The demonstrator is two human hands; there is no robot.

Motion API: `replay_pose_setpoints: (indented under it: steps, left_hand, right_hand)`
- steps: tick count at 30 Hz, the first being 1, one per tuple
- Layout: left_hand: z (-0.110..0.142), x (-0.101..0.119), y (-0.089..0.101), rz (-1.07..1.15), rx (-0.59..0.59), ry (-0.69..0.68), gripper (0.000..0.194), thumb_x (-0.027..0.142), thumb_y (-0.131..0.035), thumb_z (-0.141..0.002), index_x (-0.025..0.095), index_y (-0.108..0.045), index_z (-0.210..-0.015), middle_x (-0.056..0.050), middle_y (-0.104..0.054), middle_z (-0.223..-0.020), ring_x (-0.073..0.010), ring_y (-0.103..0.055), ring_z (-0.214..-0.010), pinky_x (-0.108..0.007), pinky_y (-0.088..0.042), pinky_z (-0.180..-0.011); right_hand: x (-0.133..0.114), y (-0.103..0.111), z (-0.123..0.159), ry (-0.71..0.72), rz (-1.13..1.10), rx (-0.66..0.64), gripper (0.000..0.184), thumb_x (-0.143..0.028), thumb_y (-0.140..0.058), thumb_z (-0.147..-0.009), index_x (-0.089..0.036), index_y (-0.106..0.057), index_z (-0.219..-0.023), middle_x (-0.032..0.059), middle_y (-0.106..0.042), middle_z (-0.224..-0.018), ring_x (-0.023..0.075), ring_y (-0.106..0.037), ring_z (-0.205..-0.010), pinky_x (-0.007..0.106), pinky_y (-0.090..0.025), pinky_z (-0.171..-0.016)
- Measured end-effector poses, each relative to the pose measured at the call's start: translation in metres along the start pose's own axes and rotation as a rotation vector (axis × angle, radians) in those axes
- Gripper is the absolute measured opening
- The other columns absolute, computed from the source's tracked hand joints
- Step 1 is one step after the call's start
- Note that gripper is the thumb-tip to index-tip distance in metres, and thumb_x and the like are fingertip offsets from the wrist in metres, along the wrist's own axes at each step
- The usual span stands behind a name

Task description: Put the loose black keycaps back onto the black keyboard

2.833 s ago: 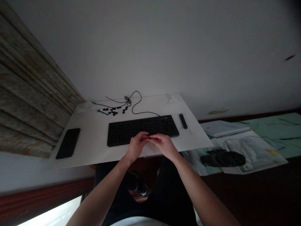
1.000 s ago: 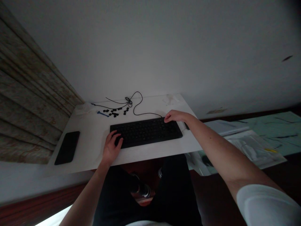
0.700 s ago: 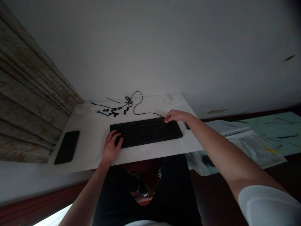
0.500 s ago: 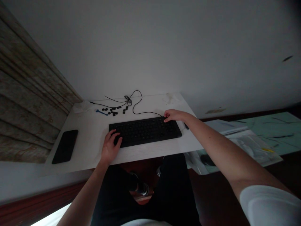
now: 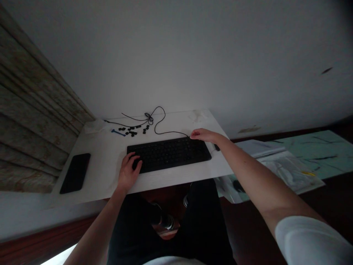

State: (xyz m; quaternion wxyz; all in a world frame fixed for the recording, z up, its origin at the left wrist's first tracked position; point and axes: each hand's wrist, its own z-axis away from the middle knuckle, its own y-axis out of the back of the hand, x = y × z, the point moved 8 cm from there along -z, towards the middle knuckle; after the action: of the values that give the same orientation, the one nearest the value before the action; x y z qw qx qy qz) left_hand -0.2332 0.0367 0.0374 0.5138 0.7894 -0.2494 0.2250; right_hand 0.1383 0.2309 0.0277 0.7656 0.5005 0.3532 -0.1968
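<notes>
A black keyboard (image 5: 168,152) lies on the white desk, its cable leaving the rear edge. At its left end, my left hand (image 5: 129,171) grips the corner, fingers over the top and thumb near the front edge. Over the rear right part of the keyboard is my right hand (image 5: 201,134), its fingertips pressed together. Whatever may be between those fingertips is too small or hidden to make out. Behind the keyboard lie several loose black keycaps (image 5: 132,133) and a small blue tool (image 5: 118,132).
A thin black cable (image 5: 149,118) is bundled near the wall. A dark phone (image 5: 75,173) rests at the desk's left. Clear plastic packaging (image 5: 289,167) sits on a lower surface to the right. A patterned curtain (image 5: 35,110) hangs on the left.
My right hand's fingers have drawn together and risen a little toward the keyboard's rear edge. The left hand keeps its place on the keyboard. The view has shifted slightly.
</notes>
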Motion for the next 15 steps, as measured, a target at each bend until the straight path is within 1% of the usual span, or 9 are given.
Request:
replay_pose_setpoints:
  steps: [2,4,6,7,9,11,13,15]
  left_hand:
    - [0.000,-0.001,0.000,0.000,0.004,0.002,0.022,0.035,-0.056,-0.092,0.023,-0.066,-0.107,-0.010,-0.058,-0.129,-0.0275,-0.054,-0.126,-0.048,-0.042,-0.113]
    - [0.000,-0.002,0.000,0.005,0.008,0.006,0.021,0.035,-0.057,-0.092,0.023,-0.066,-0.107,-0.009,-0.058,-0.129,-0.0273,-0.054,-0.126,-0.048,-0.042,-0.113]
    - [0.000,-0.002,0.000,0.013,0.009,0.009,0.021,0.034,-0.057,-0.092,0.023,-0.066,-0.108,-0.009,-0.058,-0.130,-0.0273,-0.054,-0.126,-0.048,-0.042,-0.114]
    - [-0.001,-0.002,0.000,0.016,0.009,0.011,0.021,0.034,-0.057,-0.092,0.023,-0.066,-0.108,-0.009,-0.058,-0.130,-0.0273,-0.054,-0.127,-0.048,-0.042,-0.114]
    - [-0.001,-0.002,0.000,0.019,0.010,0.012,0.021,0.034,-0.057,-0.092,0.023,-0.066,-0.108,-0.009,-0.058,-0.129,-0.0273,-0.054,-0.126,-0.048,-0.042,-0.113]
    - [-0.002,-0.002,0.000,0.016,0.011,0.010,0.021,0.034,-0.057,-0.092,0.023,-0.066,-0.108,-0.010,-0.058,-0.129,-0.0272,-0.054,-0.126,-0.048,-0.042,-0.113]
    - [-0.001,0.000,0.001,0.015,0.010,0.008,0.021,0.034,-0.056,-0.092,0.023,-0.066,-0.108,-0.009,-0.058,-0.129,-0.0270,-0.055,-0.126,-0.048,-0.042,-0.113]
    - [0.000,0.000,0.001,0.018,0.008,0.011,0.022,0.035,-0.056,-0.092,0.023,-0.065,-0.108,-0.009,-0.058,-0.130,-0.0268,-0.055,-0.126,-0.048,-0.042,-0.113]
  right_hand:
    - [0.009,0.014,0.016,-0.006,-0.144,0.241,0.028,-0.048,-0.064,-0.081,-0.021,-0.064,-0.073,0.0023,-0.063,-0.067,0.0164,-0.053,-0.062,0.030,-0.041,-0.059]
    - [0.018,0.027,0.042,0.011,-0.216,0.549,0.037,-0.054,-0.056,-0.086,-0.020,-0.060,-0.073,0.0010,-0.059,-0.064,0.0167,-0.053,-0.063,0.030,-0.041,-0.061]
    - [0.025,0.028,0.072,0.049,-0.216,0.806,0.039,-0.057,-0.052,-0.088,-0.020,-0.058,-0.075,0.0006,-0.058,-0.066,0.0170,-0.053,-0.066,0.031,-0.042,-0.065]
    - [0.027,0.024,0.085,0.066,-0.201,0.887,0.040,-0.057,-0.050,-0.088,-0.020,-0.058,-0.077,0.0009,-0.059,-0.068,0.0173,-0.053,-0.067,0.032,-0.042,-0.067]
    - [0.030,0.010,0.106,0.079,-0.159,0.989,0.041,-0.058,-0.048,-0.090,-0.020,-0.058,-0.078,0.0019,-0.059,-0.071,0.0179,-0.053,-0.069,0.033,-0.043,-0.068]
    - [0.029,-0.004,0.119,0.087,-0.104,1.046,0.040,-0.056,-0.047,-0.092,-0.020,-0.057,-0.078,0.0033,-0.058,-0.073,0.0186,-0.052,-0.069,0.033,-0.043,-0.069]
    - [0.026,-0.013,0.126,0.106,-0.049,1.080,0.039,-0.053,-0.045,-0.094,-0.020,-0.058,-0.079,0.0049,-0.058,-0.076,0.0195,-0.053,-0.071,0.034,-0.044,-0.069]
    - [0.022,-0.017,0.126,0.126,-0.001,1.082,0.037,-0.051,-0.045,-0.095,-0.020,-0.059,-0.081,0.0063,-0.058,-0.079,0.0203,-0.053,-0.074,0.035,-0.046,-0.070]
